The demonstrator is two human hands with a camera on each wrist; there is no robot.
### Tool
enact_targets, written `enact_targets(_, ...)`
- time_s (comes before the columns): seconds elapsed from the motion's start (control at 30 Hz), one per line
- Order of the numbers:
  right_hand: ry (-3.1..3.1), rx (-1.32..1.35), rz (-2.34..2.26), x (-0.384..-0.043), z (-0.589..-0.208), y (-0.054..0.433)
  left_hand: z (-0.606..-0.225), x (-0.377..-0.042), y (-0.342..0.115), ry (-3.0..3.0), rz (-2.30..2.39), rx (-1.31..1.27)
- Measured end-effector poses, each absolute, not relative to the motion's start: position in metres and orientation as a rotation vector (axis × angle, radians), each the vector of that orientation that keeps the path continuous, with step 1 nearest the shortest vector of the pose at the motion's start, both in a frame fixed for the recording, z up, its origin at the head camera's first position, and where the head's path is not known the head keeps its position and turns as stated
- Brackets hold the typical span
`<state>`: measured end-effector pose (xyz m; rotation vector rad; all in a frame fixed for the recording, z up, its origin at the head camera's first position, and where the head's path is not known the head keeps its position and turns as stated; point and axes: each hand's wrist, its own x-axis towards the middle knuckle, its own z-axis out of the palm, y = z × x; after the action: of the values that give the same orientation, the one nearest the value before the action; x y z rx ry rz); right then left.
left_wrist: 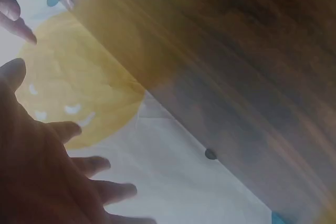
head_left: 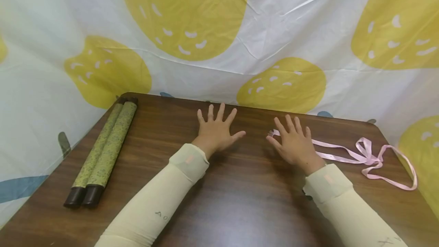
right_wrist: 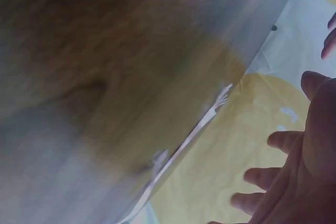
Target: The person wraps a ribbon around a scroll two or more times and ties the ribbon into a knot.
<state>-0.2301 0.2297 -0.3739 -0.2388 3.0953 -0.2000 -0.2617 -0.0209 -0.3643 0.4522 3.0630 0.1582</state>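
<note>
My left hand (head_left: pixel 216 130) is held out above the middle of the table with its fingers straight and spread, holding nothing. Likewise my right hand (head_left: pixel 294 144) hovers with spread fingers, in front of part of a pink ribbon (head_left: pixel 343 157). The ribbon trails right into a loose bow and loop; its frayed end shows left of the right hand. In the right wrist view the ribbon (right_wrist: pixel 181 153) lies on the table, apart from the right hand (right_wrist: pixel 310 156). The left wrist view shows the left hand (left_wrist: pixel 47 166) with nothing between its fingers.
Two rolled scrolls (head_left: pixel 103 151) with green patterned backing and dark end knobs lie side by side at the table's left edge. Behind the brown wooden table (head_left: pixel 233 201) hangs a white curtain (head_left: pixel 202 75) with yellow lemon prints, close along the back edge and both sides.
</note>
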Motion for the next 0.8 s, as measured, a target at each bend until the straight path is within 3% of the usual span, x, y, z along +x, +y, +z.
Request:
enact_targets(0.53,3.027,-0.182,-0.078,-0.218,-0.384,0.289,-0.372,-0.224,-0.04,2.928,0.207,0.625)
enact_targets(0.8,3.004,-0.22,-0.09,-0.209,-0.388,0.291,-0.372,-0.2,-0.055,2.928,0.176,0.687)
